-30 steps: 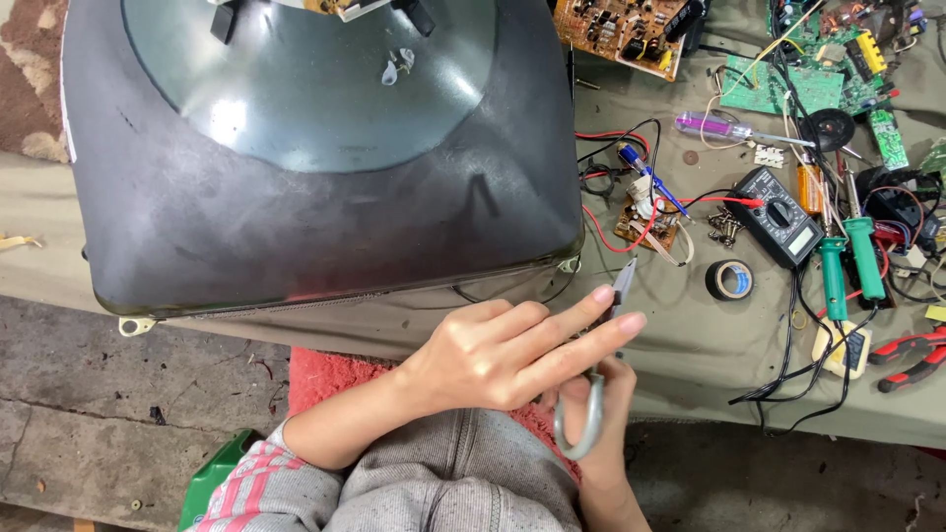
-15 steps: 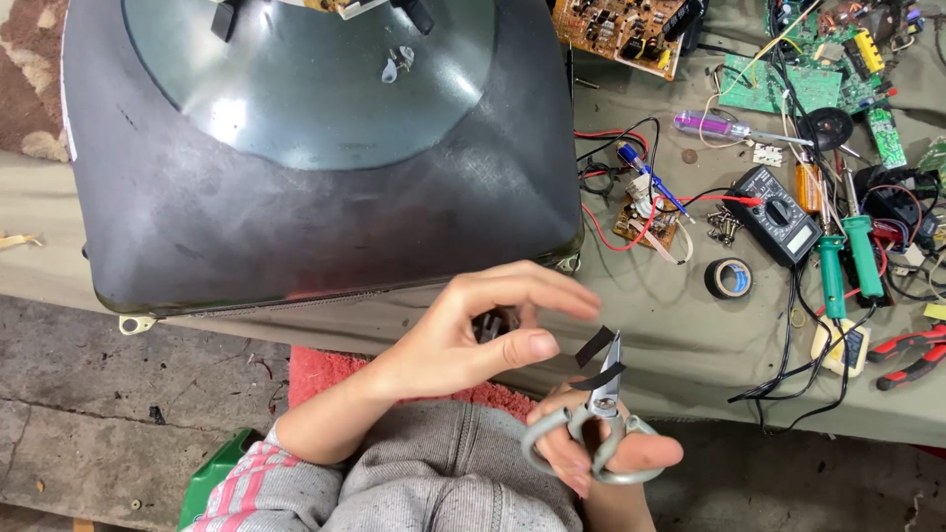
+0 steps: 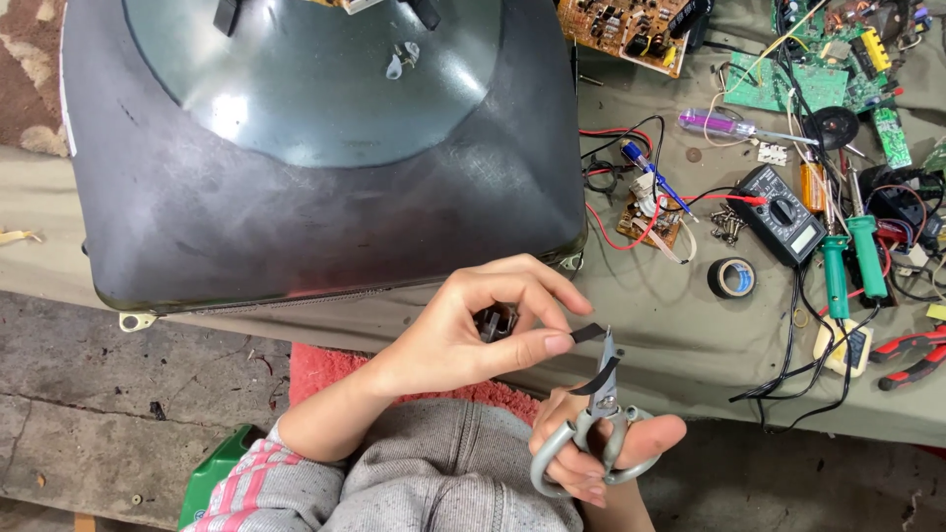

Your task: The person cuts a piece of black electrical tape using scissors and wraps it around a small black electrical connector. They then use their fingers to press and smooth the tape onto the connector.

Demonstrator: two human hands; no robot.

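Note:
My left hand [image 3: 463, 335] is raised in front of the table edge, with a small black part [image 3: 494, 322] tucked in its curled fingers. Its thumb and forefinger pinch one end of a short strip of black tape [image 3: 595, 374]. The strip bends down across the blades of grey-handled scissors [image 3: 599, 419]. My right hand [image 3: 591, 463] holds those scissors from below, fingers through the loops and blades pointing up. Just beyond my left hand, a big dark picture tube [image 3: 325, 197] lies on the cloth-covered table [image 3: 670, 345].
To the right of the tube lie a roll of black tape [image 3: 732, 278], a black multimeter [image 3: 783, 215], two green-handled soldering irons [image 3: 836, 276], red-handled pliers [image 3: 912, 355], a purple screwdriver [image 3: 719, 124], several circuit boards [image 3: 631, 30] and tangled wires. A red cushion [image 3: 325, 369] sits below the table.
My right hand has dropped lower with the scissors, so the handles now show. My left hand has curled from stretched fingers into a pinch on the tape strip.

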